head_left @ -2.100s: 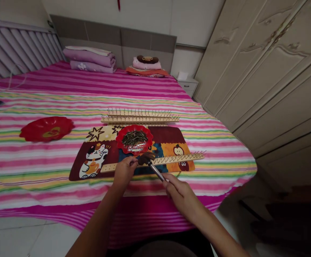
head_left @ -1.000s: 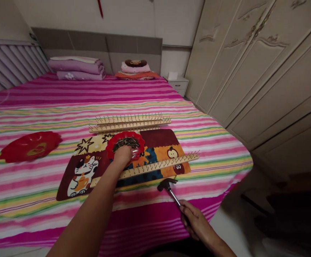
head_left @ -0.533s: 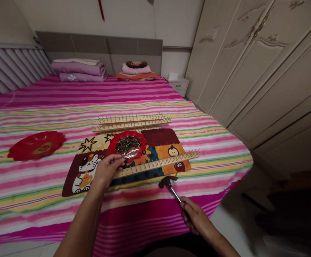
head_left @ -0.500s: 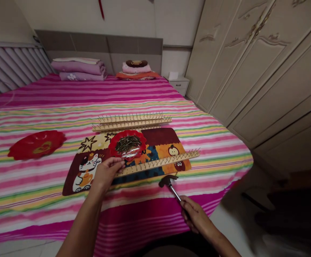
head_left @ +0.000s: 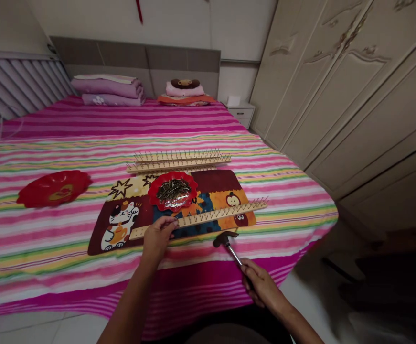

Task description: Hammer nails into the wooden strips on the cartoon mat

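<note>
A claw hammer [head_left: 233, 252] is in my right hand [head_left: 261, 284], gripped by its handle, its head just in front of the near edge of a printed mat. My left hand [head_left: 159, 235] has its thumb and fingers pinched together over a pale wooden strip [head_left: 140, 232]; what they pinch, if anything, is too small to make out. From those fingertips to the right end, a row of upright nails stands in the strip. Right behind the strip, a red scalloped dish [head_left: 153, 191] holds a heap of loose nails [head_left: 174, 191].
The mat [head_left: 217, 181] lies on a striped bedspread [head_left: 293, 210]. Behind it are wooden strips [head_left: 179, 166] full of upright nails. A second red dish [head_left: 55, 188] sits at left. Folded bedding [head_left: 107, 91] is by the headboard; a wardrobe [head_left: 322, 95] stands right.
My left hand has moved right along the wooden strip, from its left part to beside the last standing nail. The hammer and my right hand have hardly moved.
</note>
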Tool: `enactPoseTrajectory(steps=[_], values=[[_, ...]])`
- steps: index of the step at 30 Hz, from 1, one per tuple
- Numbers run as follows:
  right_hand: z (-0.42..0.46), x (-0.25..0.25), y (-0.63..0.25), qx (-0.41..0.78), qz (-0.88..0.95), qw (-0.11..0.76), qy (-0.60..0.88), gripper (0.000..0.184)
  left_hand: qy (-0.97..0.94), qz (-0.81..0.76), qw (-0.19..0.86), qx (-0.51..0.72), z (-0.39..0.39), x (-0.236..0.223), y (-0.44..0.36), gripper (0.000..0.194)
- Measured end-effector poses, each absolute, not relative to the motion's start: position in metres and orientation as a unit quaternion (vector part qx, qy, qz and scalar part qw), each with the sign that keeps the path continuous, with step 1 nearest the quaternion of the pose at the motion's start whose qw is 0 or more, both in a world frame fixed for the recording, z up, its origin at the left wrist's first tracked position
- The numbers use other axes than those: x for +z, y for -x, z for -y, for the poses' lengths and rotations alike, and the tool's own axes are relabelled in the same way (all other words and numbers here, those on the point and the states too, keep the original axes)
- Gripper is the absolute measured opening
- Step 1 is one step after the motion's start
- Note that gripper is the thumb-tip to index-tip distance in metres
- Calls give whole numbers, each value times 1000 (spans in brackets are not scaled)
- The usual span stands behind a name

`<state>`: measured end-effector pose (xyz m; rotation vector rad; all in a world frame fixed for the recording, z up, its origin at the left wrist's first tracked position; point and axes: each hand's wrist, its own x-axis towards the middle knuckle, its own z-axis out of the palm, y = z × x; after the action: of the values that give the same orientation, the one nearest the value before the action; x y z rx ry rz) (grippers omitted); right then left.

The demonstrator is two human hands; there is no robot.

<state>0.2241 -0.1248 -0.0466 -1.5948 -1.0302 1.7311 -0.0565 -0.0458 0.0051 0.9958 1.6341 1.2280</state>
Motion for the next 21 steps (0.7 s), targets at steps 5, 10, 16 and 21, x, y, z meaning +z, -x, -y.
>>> enactPoseTrajectory(steps=[5, 10, 16, 21], values=[[124, -46, -225, 650, 390, 277, 590, 36, -394, -653, 403, 505, 48, 0, 55, 32], [125, -47, -225, 648, 393, 277, 590, 35, -444, -690, 349, 452, 50, -1, 53, 25], [132, -29, -211, 624, 446, 310, 562, 39, -539, -690, 247, 415, 54, -5, 52, 16], [118, 16, -183, 573, 575, 300, 500, 37, -565, -688, 221, 398, 54, -6, 52, 14]])
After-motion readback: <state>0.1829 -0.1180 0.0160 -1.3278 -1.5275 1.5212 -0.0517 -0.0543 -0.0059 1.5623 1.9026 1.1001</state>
